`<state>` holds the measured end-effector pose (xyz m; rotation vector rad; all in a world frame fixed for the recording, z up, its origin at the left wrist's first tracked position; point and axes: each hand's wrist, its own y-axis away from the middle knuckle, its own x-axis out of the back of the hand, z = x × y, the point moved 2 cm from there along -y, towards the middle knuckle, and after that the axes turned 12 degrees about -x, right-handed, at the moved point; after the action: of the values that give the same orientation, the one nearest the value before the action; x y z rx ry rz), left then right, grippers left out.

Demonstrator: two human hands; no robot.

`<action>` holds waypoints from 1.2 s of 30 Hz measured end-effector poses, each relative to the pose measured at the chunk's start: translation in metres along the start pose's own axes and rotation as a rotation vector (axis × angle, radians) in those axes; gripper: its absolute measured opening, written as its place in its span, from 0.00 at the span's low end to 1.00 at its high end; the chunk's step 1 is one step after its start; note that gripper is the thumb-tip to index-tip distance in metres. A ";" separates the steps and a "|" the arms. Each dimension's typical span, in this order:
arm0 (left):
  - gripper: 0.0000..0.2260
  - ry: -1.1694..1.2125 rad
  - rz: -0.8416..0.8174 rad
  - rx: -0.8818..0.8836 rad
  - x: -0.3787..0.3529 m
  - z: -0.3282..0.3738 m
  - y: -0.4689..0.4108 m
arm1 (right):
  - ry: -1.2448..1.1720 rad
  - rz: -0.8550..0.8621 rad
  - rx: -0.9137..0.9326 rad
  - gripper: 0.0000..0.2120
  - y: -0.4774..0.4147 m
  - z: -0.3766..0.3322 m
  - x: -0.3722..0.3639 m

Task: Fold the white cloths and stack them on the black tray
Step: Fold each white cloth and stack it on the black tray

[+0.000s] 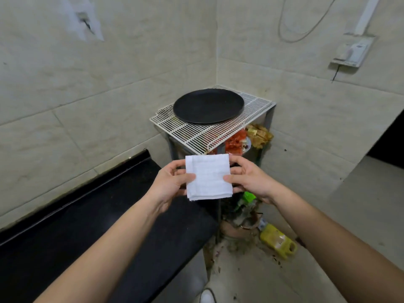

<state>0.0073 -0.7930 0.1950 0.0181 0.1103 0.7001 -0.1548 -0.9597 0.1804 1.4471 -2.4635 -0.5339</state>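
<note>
Head view: black tray (207, 107) on wire rack (251, 112), tiled corner.

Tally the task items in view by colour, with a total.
White: 1, the folded cloth held between the left hand and right hand.
Black: 1, the tray on the wire rack, with nothing on it.
Total: 2.

The round black metal tray (208, 106) lies bare on the white wire rack (196, 133), open from above and the front; tiled walls (109, 84) close in behind and beside it.
</note>
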 end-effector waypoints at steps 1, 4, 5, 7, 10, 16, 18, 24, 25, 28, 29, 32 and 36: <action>0.17 -0.001 -0.001 -0.013 0.000 0.004 -0.020 | 0.016 0.014 0.008 0.25 -0.016 -0.012 0.006; 0.16 0.029 0.009 -0.021 -0.001 0.016 -0.074 | 0.027 0.046 0.011 0.25 -0.059 -0.048 0.023; 0.15 0.033 0.019 -0.022 0.001 0.020 -0.092 | 0.032 0.054 0.005 0.25 -0.074 -0.062 0.026; 0.14 0.024 0.032 -0.033 0.005 0.029 -0.126 | 0.046 0.060 0.005 0.23 -0.099 -0.085 0.030; 0.13 0.012 0.062 -0.045 0.012 0.037 -0.173 | 0.068 0.076 0.018 0.22 -0.137 -0.114 0.040; 0.12 0.013 0.146 0.001 0.013 0.029 -0.242 | 0.200 0.142 0.002 0.21 -0.205 -0.146 0.065; 0.11 0.007 0.187 0.023 0.010 0.025 -0.264 | 0.221 0.120 -0.033 0.21 -0.230 -0.154 0.074; 0.12 -0.064 0.344 0.082 0.006 0.020 -0.333 | 0.294 0.044 -0.096 0.20 -0.317 -0.183 0.100; 0.12 -0.097 0.378 0.092 0.005 0.019 -0.345 | 0.304 0.018 -0.105 0.20 -0.333 -0.188 0.104; 0.13 -0.170 0.472 0.126 0.004 0.015 -0.371 | 0.328 -0.042 -0.129 0.21 -0.374 -0.199 0.113; 0.13 -0.181 0.493 0.138 0.003 0.014 -0.378 | 0.334 -0.062 -0.138 0.21 -0.387 -0.202 0.116; 0.18 -0.255 0.539 0.159 0.001 0.011 -0.396 | 0.380 -0.100 -0.149 0.24 -0.416 -0.209 0.121; 0.24 -0.379 0.575 0.164 0.001 0.010 -0.406 | 0.418 -0.144 -0.136 0.23 -0.439 -0.211 0.128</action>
<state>0.2697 -1.1031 0.1832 0.3488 -0.2114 1.2463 0.2095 -1.3073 0.1884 1.5095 -1.9760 -0.3709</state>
